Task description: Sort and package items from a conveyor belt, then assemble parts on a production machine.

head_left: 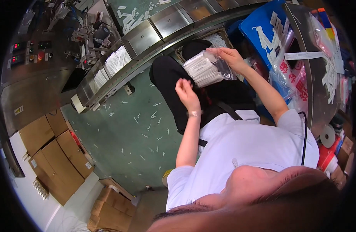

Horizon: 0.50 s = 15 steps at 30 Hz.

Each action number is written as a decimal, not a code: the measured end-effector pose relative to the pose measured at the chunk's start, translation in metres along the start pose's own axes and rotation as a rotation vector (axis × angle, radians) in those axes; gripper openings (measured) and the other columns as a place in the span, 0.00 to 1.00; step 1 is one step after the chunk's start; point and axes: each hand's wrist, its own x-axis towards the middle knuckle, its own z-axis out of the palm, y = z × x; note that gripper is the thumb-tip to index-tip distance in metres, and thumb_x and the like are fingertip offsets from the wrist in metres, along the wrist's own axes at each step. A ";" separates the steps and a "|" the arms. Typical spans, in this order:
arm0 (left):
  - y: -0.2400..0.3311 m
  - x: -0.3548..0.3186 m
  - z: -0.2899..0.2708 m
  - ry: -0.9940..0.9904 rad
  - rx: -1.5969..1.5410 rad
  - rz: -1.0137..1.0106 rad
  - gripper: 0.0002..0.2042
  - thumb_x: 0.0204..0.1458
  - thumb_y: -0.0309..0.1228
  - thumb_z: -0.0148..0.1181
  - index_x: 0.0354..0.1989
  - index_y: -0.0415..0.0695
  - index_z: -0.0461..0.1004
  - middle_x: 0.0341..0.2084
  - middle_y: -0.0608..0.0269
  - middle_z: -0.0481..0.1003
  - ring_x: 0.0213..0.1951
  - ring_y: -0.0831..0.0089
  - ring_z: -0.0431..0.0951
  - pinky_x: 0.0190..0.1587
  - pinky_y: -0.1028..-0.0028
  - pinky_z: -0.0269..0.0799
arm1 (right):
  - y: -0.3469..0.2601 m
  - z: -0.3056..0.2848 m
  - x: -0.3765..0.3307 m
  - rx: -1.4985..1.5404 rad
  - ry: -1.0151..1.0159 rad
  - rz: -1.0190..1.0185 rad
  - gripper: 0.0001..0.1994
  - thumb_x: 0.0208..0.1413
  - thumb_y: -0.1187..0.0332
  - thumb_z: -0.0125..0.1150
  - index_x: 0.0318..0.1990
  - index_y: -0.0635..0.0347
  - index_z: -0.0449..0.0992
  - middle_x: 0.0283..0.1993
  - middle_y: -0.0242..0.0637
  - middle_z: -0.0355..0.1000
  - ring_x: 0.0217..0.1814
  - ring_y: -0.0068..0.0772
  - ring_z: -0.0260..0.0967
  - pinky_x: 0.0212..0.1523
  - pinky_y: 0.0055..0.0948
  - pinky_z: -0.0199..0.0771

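A long metal conveyor (147,46) with shallow steel trays curves across the top of the room, some trays holding stacks of small white packets. To its left stands a grey control panel (31,58) with red and green buttons. The green floor (123,143) below is littered with small white sticks, and brown cardboard boxes (58,158) sit stacked at the lower left. On the right a blue bin (259,27) holds more white pieces, beside a steel table (317,77) strewn with packets and clear bags.

The seated person in a white shirt holds a clear plastic bag (209,67) full of white sticks over the lap, above dark trousers. The right hand (232,58) grips the bag's upper right edge, fingers closed on the plastic. The left hand (186,92) hangs just below the bag's lower left corner, fingers loosely curled, apparently not touching it; a bracelet sits at that wrist.
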 end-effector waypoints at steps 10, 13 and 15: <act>0.002 0.030 0.044 -0.217 -0.307 -0.231 0.24 0.61 0.42 0.42 0.59 0.37 0.54 0.50 0.58 0.64 0.50 0.71 0.65 0.54 0.73 0.59 | 0.020 0.065 -0.025 -0.562 0.233 -0.468 0.23 0.62 0.67 0.42 0.63 0.67 0.53 0.67 0.41 0.50 0.70 0.34 0.44 0.66 0.28 0.41; 0.015 0.026 0.037 -0.174 -0.317 -0.184 0.25 0.60 0.39 0.45 0.60 0.37 0.52 0.51 0.57 0.63 0.51 0.70 0.64 0.55 0.73 0.58 | 0.019 0.074 -0.020 -0.485 0.200 -0.469 0.23 0.62 0.68 0.42 0.63 0.66 0.53 0.66 0.42 0.52 0.70 0.33 0.44 0.66 0.28 0.43; 0.018 0.026 0.030 -0.161 -0.297 -0.103 0.25 0.59 0.37 0.48 0.60 0.38 0.50 0.52 0.56 0.62 0.52 0.69 0.64 0.56 0.73 0.57 | 0.020 0.079 -0.016 -0.440 0.169 -0.473 0.23 0.62 0.68 0.42 0.63 0.65 0.53 0.66 0.42 0.53 0.70 0.33 0.44 0.66 0.28 0.44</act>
